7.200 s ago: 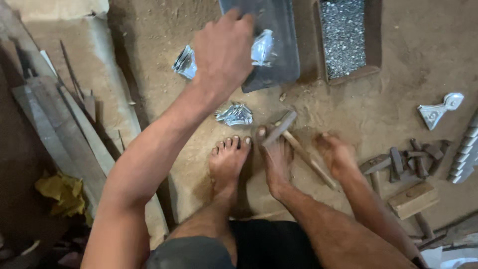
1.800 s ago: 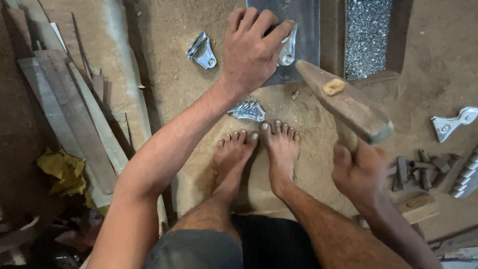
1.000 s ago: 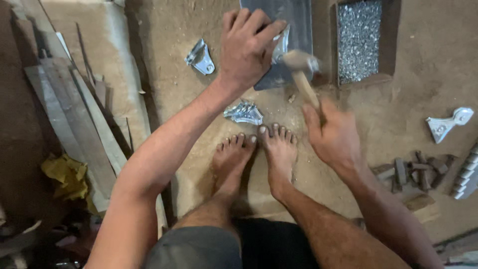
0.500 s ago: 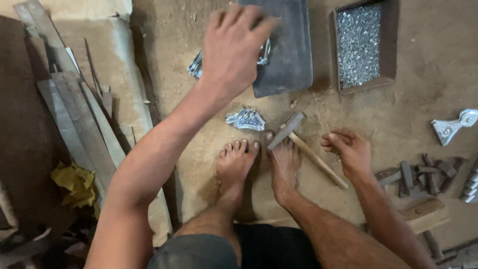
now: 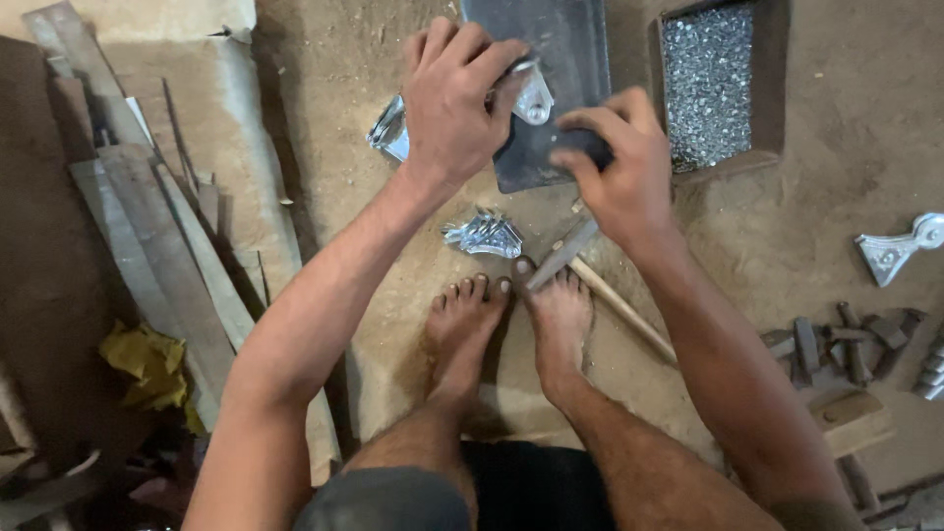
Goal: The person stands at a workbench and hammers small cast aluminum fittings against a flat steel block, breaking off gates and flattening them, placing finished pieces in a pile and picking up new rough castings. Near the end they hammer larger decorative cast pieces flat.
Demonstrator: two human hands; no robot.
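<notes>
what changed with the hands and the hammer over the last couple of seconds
The right hand let go of the hammer, which it had raised and swung, and moved up to the dark metal plate. The hammer now lies on the ground by the right foot. The left hand stayed on the shiny metal piece at the plate. The tray of small metal bits and both feet kept their places.

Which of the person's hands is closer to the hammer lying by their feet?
Right. The right hand hovers just above the hammer; the left hand is farther away, up on the shiny metal piece.
</notes>
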